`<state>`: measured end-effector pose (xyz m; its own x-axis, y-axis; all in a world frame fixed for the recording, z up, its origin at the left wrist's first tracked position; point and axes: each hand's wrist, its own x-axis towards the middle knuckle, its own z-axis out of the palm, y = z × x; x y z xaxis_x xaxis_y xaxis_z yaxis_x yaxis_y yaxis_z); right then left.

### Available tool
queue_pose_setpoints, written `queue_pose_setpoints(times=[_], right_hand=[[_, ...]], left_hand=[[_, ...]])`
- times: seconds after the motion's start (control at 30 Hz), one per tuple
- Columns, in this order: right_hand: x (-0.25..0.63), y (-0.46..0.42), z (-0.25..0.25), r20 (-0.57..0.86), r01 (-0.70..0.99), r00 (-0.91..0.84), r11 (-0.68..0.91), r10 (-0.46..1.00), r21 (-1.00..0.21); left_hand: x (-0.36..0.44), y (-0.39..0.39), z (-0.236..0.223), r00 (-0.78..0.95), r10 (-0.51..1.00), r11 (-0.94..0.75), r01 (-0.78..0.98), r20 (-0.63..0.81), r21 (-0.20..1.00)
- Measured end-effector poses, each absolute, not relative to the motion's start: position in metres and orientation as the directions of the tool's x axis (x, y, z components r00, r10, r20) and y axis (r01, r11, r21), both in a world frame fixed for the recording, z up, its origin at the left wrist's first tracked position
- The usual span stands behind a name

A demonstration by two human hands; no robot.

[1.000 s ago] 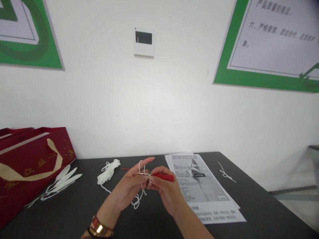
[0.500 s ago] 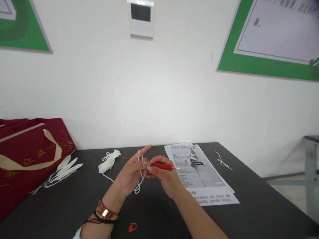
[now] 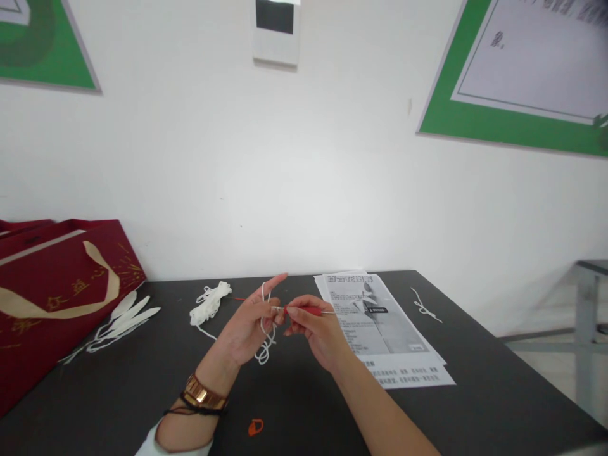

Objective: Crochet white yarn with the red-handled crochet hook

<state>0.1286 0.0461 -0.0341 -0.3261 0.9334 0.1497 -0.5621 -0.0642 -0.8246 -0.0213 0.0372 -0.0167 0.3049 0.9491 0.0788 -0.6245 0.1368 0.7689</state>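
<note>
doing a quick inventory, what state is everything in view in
Red-handled crochet hook: gripped in the right hand
Working yarn: looped over the left hand
Yarn skein: loosely bundled, strand trailing
Orange stitch marker: lying loose; open or closed unclear
Printed sheets: flat, overlapping
White leaf-shaped pieces: lying together
Loose yarn piece: looped
Burgundy gift bag: ribbon handle drooping
Wall-mounted display: dark

In my right fingers (image 3: pixel 298 306), the red handle (image 3: pixel 308 310) looks smooth plastic, its shaft (image 3: pixel 329 312) metallic; left of the paper sheets (image 3: pixel 387 332), the yarn bundle (image 3: pixel 209 305) looks soft on a matt surface (image 3: pixel 304 399).
</note>
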Motion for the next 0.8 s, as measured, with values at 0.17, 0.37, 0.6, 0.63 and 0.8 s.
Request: queue_pose_setpoints(times=[0.17, 0.37, 0.6, 0.63, 0.8], right_hand=[[0.131, 0.046, -0.031, 0.145, -0.616, -0.278, -0.06, 0.95, -0.785], [0.134, 0.04, -0.022, 0.175, -0.646, -0.299, -0.064, 0.938, -0.761], [0.129, 0.036, -0.019, 0.159, -0.679, -0.258, -0.062, 0.953, -0.731], [0.128, 0.036, -0.02, 0.135, -0.693, -0.278, -0.101, 0.951, -0.714], [0.125, 0.033, -0.022, 0.069, -0.729, -0.402, -0.274, 0.913, -0.627]], left_hand=[[-0.022, 0.034, -0.012, 0.307, 0.94, 0.093, -0.648, 0.147, 0.756], [-0.024, 0.028, -0.006, 0.305, 0.92, 0.021, -0.666, 0.247, 0.746], [-0.028, 0.027, -0.004, 0.315, 0.905, 0.017, -0.696, 0.285, 0.717], [-0.028, 0.026, -0.005, 0.329, 0.9, 0.028, -0.699, 0.287, 0.715], [-0.027, 0.023, -0.006, 0.368, 0.878, 0.073, -0.736, 0.307, 0.673]])
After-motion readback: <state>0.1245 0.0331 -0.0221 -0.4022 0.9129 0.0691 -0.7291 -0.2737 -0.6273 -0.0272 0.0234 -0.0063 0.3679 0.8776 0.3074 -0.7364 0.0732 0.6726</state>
